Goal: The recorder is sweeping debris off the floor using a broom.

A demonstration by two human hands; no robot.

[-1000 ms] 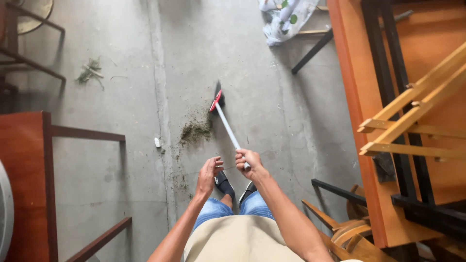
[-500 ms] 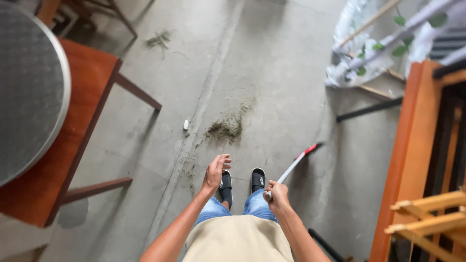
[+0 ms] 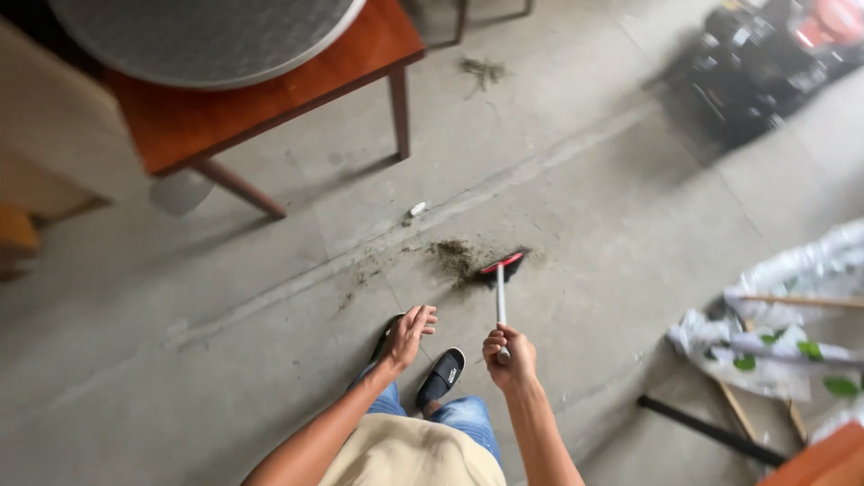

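Down on the grey concrete floor [image 3: 225, 360], the person's right hand [image 3: 509, 355] is closed around the top end of a broom [image 3: 500, 286] with a pale handle, which runs straight away from the body to a red and black head resting on the floor. That head touches the right edge of a small heap of greenish-brown dirt [image 3: 453, 256], which lies along a long crack in the concrete, with thinner traces of the same dirt trailing off to the left. The left hand [image 3: 409, 333] hangs free beside the broom, fingers loosely spread and holding nothing, just above a black slide sandal [image 3: 440, 375] on one foot; the other foot is mostly hidden under that hand. A small white scrap [image 3: 418, 209] lies on the floor near the crack, beyond the heap. Farther off stands a reddish wooden desk [image 3: 270, 94] with a round grey metal tray [image 3: 202, 36] on it, its legs casting shadows on the concrete. Past the desk a tuft of green stalks [image 3: 484, 70] lies by itself. At the right edge a clear plastic wrap with green leaves [image 3: 774, 337] lies bunched on the floor, a black bar next to it, and at upper right sits a dark, blurred object too unclear to tell.
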